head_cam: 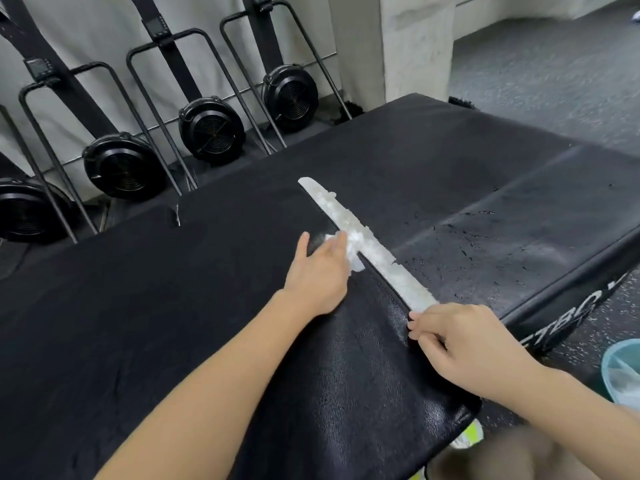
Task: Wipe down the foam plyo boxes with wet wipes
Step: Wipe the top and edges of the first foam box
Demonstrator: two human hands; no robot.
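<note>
**Wiping Along the White Strip**

While the right hand (464, 344) holds down the near end of the white strip (363, 240), the left hand (320, 271) rubs a wet wipe (348, 249) on the black box top. The right hand's fingers are curled and pinch the edge of the box cover just where the strip ends. The left hand lies flat, fingers straight, and presses the wipe down onto the near plyo box (207, 306). The wipe is bunched up under the fingertips, touching the side of the strip.

I think the job is in the middle. The near box looks shiny close to the person, so that part may be wet already. The next move, I guess, is to slide the wipe along the strip, away from the body. The hand must keep pressing flat, or the wipe could roll up and slip out. The strip looks rough and fuzzy, so the wipe might catch on it.

On the other side of the strip sits a second plyo box (519, 209), lower and with little wet spots on top. Part of some white lettering shows on its side. A light blue tub (620, 368) stands on the speckled floor at the right.

Farther back, black fan machines (211, 129) stand tipped up in a row against a pale wall (104, 29). A grey concrete post (415, 46) stands at the far end of the boxes.
</note>
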